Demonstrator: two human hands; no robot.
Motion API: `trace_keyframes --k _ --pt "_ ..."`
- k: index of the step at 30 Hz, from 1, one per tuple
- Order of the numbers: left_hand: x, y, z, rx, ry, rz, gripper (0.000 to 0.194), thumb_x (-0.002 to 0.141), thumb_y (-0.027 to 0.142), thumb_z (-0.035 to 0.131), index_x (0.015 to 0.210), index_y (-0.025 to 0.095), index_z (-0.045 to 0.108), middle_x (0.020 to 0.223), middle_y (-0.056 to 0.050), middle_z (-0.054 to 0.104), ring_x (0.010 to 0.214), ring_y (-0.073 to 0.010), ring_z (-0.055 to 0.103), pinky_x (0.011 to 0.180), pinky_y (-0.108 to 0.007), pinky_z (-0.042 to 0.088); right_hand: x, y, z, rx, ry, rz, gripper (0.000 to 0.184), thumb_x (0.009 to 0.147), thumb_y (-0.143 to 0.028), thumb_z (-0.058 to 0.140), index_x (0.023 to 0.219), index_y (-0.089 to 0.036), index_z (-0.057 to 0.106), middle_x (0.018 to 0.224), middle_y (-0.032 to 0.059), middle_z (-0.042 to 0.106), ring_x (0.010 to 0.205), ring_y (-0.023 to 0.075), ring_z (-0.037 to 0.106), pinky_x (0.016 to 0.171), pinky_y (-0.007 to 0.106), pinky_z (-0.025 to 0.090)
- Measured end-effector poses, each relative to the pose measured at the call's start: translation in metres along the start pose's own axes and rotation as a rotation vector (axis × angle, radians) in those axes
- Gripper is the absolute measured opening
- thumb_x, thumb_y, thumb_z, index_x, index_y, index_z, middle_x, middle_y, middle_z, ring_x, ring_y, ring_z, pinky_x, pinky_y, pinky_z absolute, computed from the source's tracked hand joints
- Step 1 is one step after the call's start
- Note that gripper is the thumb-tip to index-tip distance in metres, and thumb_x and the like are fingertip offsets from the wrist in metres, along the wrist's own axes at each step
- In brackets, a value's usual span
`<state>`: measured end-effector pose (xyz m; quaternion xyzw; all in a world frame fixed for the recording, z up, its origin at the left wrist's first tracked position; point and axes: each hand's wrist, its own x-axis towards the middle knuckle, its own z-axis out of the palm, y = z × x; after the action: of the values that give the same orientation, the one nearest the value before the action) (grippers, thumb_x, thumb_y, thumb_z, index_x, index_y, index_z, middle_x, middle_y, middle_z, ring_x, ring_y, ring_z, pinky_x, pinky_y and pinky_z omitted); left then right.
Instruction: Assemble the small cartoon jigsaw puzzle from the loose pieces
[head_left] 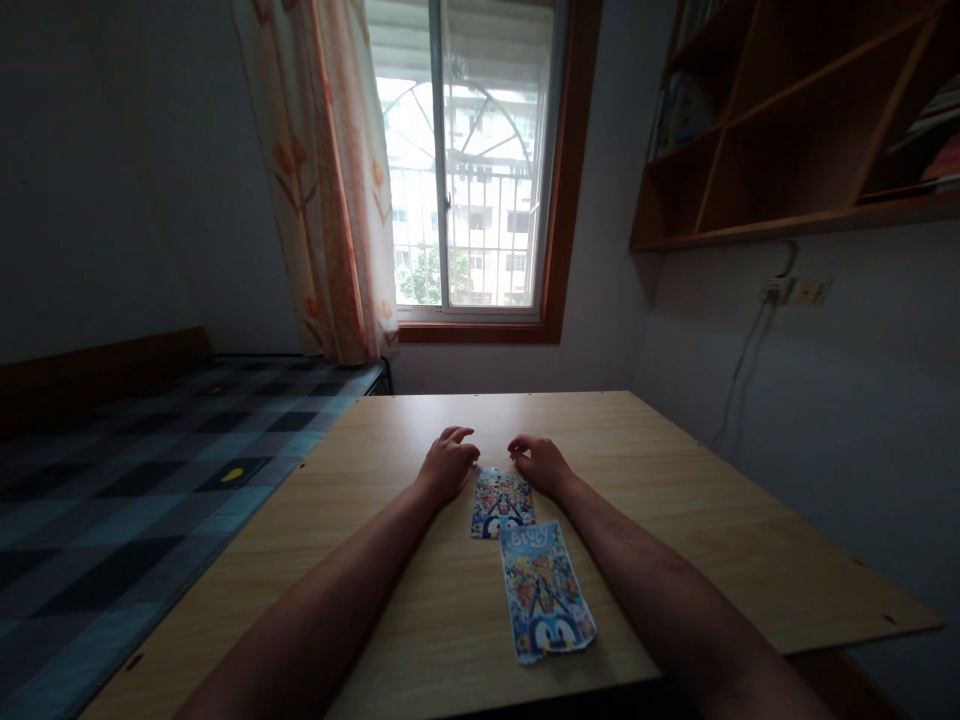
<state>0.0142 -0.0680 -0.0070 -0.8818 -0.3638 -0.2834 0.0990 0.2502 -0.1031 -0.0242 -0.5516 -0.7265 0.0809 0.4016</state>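
Note:
Both my forearms stretch out over a light wooden table (675, 500). My left hand (448, 464) rests on the tabletop with its fingers curled, just left of a small colourful cartoon card (501, 504). My right hand (541, 463) lies curled at the card's far right corner; what is in its fingers, if anything, I cannot make out. A larger colourful cartoon packet (544, 590) with blue lettering lies flat between my forearms, nearer to me, its torn end close to the table's front edge.
A bed with a blue and black checked cover (135, 480) runs along the table's left side. Behind the table is a window (465, 160) with an orange patterned curtain (322, 180). Wooden shelves (795, 120) hang on the right wall above a socket (795, 291) with a cable.

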Motion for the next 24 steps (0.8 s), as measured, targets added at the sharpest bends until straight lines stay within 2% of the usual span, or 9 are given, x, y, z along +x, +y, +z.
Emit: trace_keyframes --k 4,6,12,18,24 --pt "0.002 0.001 -0.003 -0.024 0.138 -0.075 0.024 0.095 0.021 0.056 0.085 0.023 0.077 0.126 -0.009 0.068 0.121 -0.0285 0.054 0.104 -0.047 0.050 -0.001 0.000 -0.001 0.006 0.007 -0.008 0.018 0.083 -0.017 0.064 0.091 -0.025 0.078 0.089 0.0025 0.078 0.084 0.0198 0.071 0.082 0.029 0.052" --pt "0.003 -0.002 -0.003 -0.059 0.163 -0.129 0.023 0.095 0.022 0.056 0.087 0.023 0.077 0.122 -0.009 0.069 0.119 -0.0277 0.056 0.105 -0.046 0.049 -0.001 0.000 -0.001 0.006 0.007 -0.006 0.018 0.083 -0.017 0.064 0.091 -0.025 0.078 0.089 0.0026 0.078 0.085 0.0198 0.072 0.082 0.029 0.052" --pt "0.000 -0.014 0.002 -0.118 0.058 -0.232 0.023 0.094 0.024 0.056 0.092 0.023 0.079 0.120 -0.008 0.072 0.117 -0.0255 0.061 0.106 -0.044 0.048 -0.001 -0.002 -0.001 0.004 -0.011 0.004 0.018 0.084 -0.016 0.063 0.092 -0.023 0.078 0.091 0.0028 0.078 0.086 0.0186 0.071 0.083 0.027 0.051" --pt "0.000 -0.010 0.001 -0.051 0.090 -0.353 0.028 0.093 0.017 0.056 0.112 0.023 0.077 0.127 -0.008 0.070 0.120 -0.0266 0.060 0.107 -0.043 0.048 -0.001 -0.001 -0.002 0.000 0.003 0.012 0.019 0.087 -0.020 0.064 0.101 -0.024 0.076 0.091 0.0025 0.078 0.085 0.0195 0.071 0.082 0.028 0.050" --pt "0.002 -0.001 -0.007 -0.009 0.064 -0.314 0.026 0.092 0.017 0.058 0.108 0.024 0.078 0.123 -0.006 0.072 0.118 -0.0276 0.060 0.103 -0.044 0.048 -0.001 0.001 0.000 0.006 0.013 0.000 0.020 0.088 -0.022 0.064 0.105 -0.025 0.075 0.090 0.0020 0.078 0.084 0.0201 0.071 0.082 0.030 0.050"
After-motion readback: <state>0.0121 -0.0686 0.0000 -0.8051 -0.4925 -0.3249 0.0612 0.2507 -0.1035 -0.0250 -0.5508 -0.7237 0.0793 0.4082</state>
